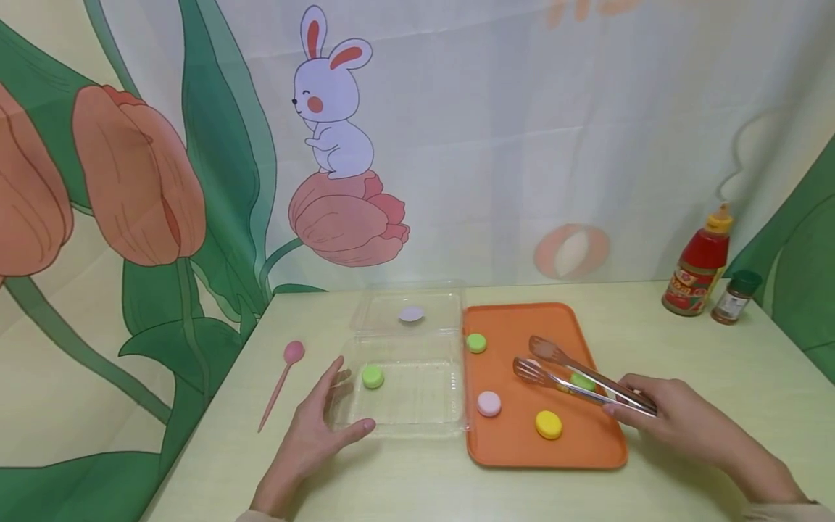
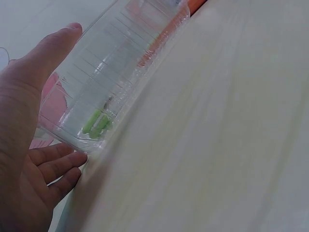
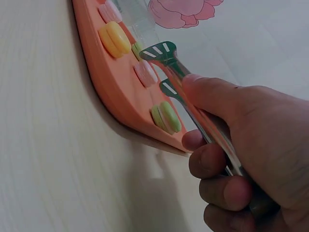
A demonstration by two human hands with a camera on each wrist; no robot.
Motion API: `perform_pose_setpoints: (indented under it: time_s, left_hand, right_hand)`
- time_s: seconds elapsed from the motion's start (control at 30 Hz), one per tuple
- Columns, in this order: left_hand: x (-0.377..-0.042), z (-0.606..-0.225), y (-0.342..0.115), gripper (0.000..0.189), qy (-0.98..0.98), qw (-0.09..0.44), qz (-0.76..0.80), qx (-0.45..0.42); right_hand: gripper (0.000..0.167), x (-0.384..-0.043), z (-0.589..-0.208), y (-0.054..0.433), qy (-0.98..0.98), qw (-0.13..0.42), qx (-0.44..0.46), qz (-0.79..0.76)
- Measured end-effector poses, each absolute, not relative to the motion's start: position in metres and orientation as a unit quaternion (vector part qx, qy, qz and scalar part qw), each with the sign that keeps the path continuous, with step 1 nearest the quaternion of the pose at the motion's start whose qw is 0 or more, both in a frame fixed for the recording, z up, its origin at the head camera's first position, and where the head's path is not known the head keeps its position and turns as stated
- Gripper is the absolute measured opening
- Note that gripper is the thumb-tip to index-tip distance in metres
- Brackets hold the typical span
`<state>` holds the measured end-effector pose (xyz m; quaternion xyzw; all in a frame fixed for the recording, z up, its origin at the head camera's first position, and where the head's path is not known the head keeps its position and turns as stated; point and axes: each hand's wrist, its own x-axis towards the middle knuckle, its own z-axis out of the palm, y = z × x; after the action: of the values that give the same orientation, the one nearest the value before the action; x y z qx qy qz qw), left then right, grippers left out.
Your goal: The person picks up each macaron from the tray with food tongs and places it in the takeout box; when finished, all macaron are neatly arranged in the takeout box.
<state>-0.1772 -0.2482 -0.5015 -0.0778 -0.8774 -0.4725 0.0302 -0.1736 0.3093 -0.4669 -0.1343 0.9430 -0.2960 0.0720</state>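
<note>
My right hand [image 1: 685,420] grips metal tongs [image 1: 587,371] by their handle end; their two slotted tips stand apart over an orange tray [image 1: 509,449]. On the tray lie a yellow macaron [image 1: 549,425], a pink macaron [image 1: 488,404], a green macaron [image 1: 476,343] and, partly behind the tongs, another green macaron [image 1: 583,381] and a pink one [image 3: 145,73]. At the left end of a clear plastic box [image 1: 417,433], my left hand [image 1: 309,438] has its thumb and fingers spread about the near corner. One green macaron [image 1: 372,376] sits inside that box.
The box's clear lid [image 1: 378,308] is folded back behind it, with a pale round sticker [image 1: 411,314] on it. A pink spoon [image 1: 284,373] lies at the left. Back right stand a red sauce bottle [image 1: 698,268] and a small green-capped jar [image 1: 733,299]. A printed cloth hangs behind.
</note>
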Motion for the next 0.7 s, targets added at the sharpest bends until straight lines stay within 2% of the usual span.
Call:
perform_pose_setpoints:
  time_s: [0.33, 0.7]
  left_hand:
    - [-0.1761, -0.5019, -0.2492, 0.116, -0.876, 0.032, -0.474, -0.082]
    - [-0.1756, -0.5009, -0.2484, 0.116, -0.879, 0.032, -0.468, -0.083]
  right_hand:
    - [0.043, -0.1764, -0.4667, 0.3088, 0.951, 0.099, -0.130, -0.262]
    - [0.041, -0.1779, -0.4654, 0.3083, 0.952, 0.104, -0.138, -0.254]
